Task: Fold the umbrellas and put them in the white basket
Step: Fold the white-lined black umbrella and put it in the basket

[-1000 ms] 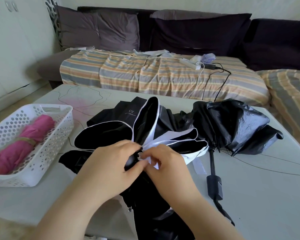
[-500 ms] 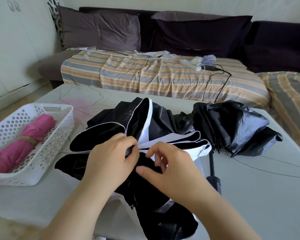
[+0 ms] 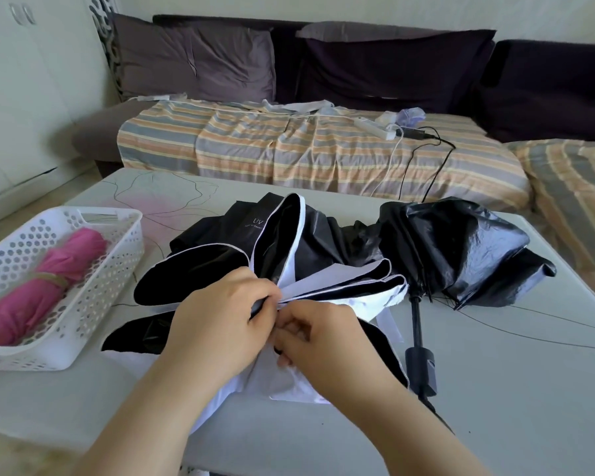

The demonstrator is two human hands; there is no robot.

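The left hand (image 3: 220,316) and the right hand (image 3: 318,338) met over the white-and-black umbrella (image 3: 289,255), which lay half collapsed on the grey table (image 3: 512,389). The left hand's fingers were curled around a bunch of gathered canopy folds, gripping them. The right hand, touching the left at the fingertips, pinched the white fabric just below that bunch. From the point where the hands met, the panels fanned away from the person: black-lined flaps with white edging to the left hand's far side, layered white ones beyond the right hand. A small "UV" mark showed on a black panel beyond the left hand.

Further beyond the right hand, and to its right, lay a second umbrella, all black (image 3: 461,249), its glossy canopy crumpled; its shaft and black handle (image 3: 421,369) ran back toward the person, just beside the right wrist.

Well to the left of the left hand stood the white basket (image 3: 83,304), perforated, holding a pink umbrella (image 3: 45,286) already rolled and strapped.

Past the table was a sofa under a striped cover (image 3: 289,149), where a white power strip (image 3: 375,127) with cables lay.
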